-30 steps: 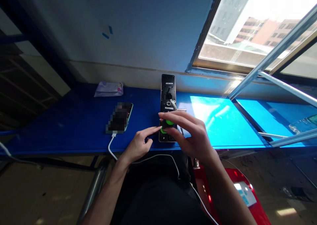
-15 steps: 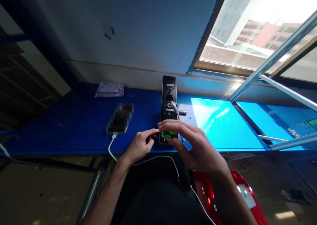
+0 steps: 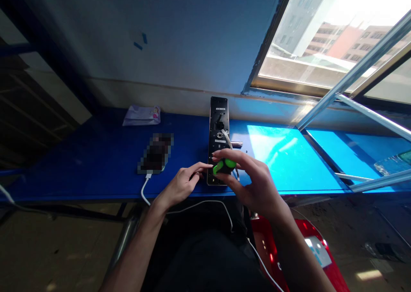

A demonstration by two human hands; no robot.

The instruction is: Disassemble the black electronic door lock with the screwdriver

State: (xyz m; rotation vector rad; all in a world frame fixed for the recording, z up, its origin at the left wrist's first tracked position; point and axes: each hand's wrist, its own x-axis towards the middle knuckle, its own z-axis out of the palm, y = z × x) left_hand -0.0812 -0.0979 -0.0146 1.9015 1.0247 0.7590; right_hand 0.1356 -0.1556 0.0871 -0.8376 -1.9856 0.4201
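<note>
A long black door-lock panel (image 3: 219, 155) lies on the blue bench top, pointing away from me, with a metal handle (image 3: 236, 144) sticking out on its right. A white cable (image 3: 226, 138) runs from its middle toward me. Over the near end, my right hand (image 3: 253, 178) curls its fingers and thumb around a green-and-black tool handle (image 3: 218, 168), seen almost end-on; its tip is hidden. Reaching in from the left, my left hand (image 3: 183, 183) stretches its index finger to the panel's near left part, close to the tool. Its other fingers are loosely bent, with nothing visible in them.
A phone (image 3: 154, 155), blurred out, lies left with a white charging cable (image 3: 143, 193). Behind it is a lilac packet (image 3: 141, 115) near the wall. Metal bars (image 3: 349, 75) slant across the right, by a clear bottle (image 3: 393, 161). A red stool (image 3: 327, 262) stands below the bench.
My right hand and the green-and-black tool have shifted slightly right and up, with the handle tilting more. My left index finger has moved a little right over the panel.
</note>
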